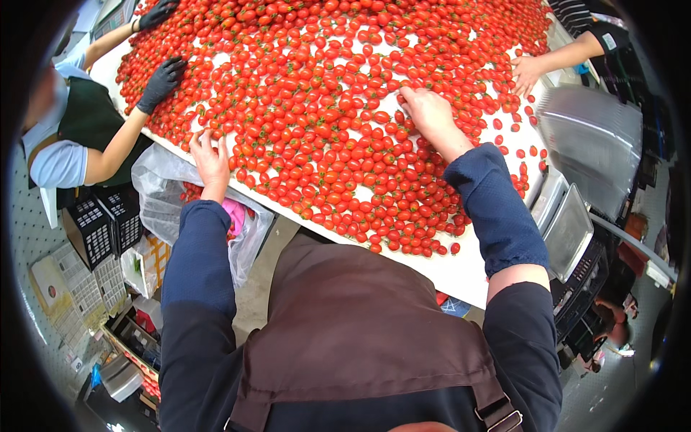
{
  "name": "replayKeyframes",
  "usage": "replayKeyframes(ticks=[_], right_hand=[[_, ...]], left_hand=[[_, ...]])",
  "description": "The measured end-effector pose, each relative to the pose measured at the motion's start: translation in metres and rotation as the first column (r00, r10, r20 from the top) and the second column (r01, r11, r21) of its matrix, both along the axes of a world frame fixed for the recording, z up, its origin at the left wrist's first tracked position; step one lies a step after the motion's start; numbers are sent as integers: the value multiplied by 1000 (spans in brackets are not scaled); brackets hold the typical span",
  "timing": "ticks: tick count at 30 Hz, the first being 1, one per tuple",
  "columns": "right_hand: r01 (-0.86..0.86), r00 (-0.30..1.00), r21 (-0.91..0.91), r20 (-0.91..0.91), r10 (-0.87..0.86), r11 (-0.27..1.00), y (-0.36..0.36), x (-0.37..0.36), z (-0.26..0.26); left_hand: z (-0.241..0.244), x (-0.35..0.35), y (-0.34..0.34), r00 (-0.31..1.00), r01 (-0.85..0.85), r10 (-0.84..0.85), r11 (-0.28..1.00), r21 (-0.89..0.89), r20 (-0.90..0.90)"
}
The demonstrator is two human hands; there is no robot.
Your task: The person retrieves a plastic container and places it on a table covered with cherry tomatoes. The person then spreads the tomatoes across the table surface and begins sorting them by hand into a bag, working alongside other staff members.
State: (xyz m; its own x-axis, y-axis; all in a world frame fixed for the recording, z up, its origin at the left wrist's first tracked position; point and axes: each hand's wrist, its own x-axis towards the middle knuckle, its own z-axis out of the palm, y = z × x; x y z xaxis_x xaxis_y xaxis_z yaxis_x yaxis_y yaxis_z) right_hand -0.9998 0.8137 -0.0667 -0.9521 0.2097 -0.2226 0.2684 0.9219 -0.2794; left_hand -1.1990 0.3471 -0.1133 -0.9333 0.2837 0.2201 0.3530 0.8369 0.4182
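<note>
Small oval red tomatoes (324, 129) with green calyxes lie spread over a white tabletop (459, 272). My left hand (210, 161) is at the near left edge of the table, fingers bent and touching tomatoes there; whether it grips one is hidden. Over the middle right of the spread, my right hand (430, 114) reaches down among the tomatoes with bent fingers, and its fingertips are partly hidden. Below my left hand, a clear plastic bag (156, 178) hangs at the table edge with some tomatoes in it.
At the left, a co-worker's black-gloved hands (161, 83) rest on the tomatoes. Another co-worker's bare hand (526, 74) is at the right edge. Clear plastic trays (591, 140) and a metal scale platform (568, 233) stand at the right. Black crates (89, 229) sit at lower left.
</note>
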Motion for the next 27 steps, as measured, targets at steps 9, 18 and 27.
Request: replayKeyframes(ticks=[9,18,27], right_hand=[[362,748,-921,380,-544,-146,13,29,26],[-11,985,-629,-140,-99,777,-147,-21,28],[-461,879,168,-49,475,871,-193,-73,7]], left_hand=[[-5,-2,-4,998,16,-16,1000,-4,-56],[-1,1,-4,998,-6,4,999,-31,-65],[1,2,-4,998,-20,16,998,-54,-60]])
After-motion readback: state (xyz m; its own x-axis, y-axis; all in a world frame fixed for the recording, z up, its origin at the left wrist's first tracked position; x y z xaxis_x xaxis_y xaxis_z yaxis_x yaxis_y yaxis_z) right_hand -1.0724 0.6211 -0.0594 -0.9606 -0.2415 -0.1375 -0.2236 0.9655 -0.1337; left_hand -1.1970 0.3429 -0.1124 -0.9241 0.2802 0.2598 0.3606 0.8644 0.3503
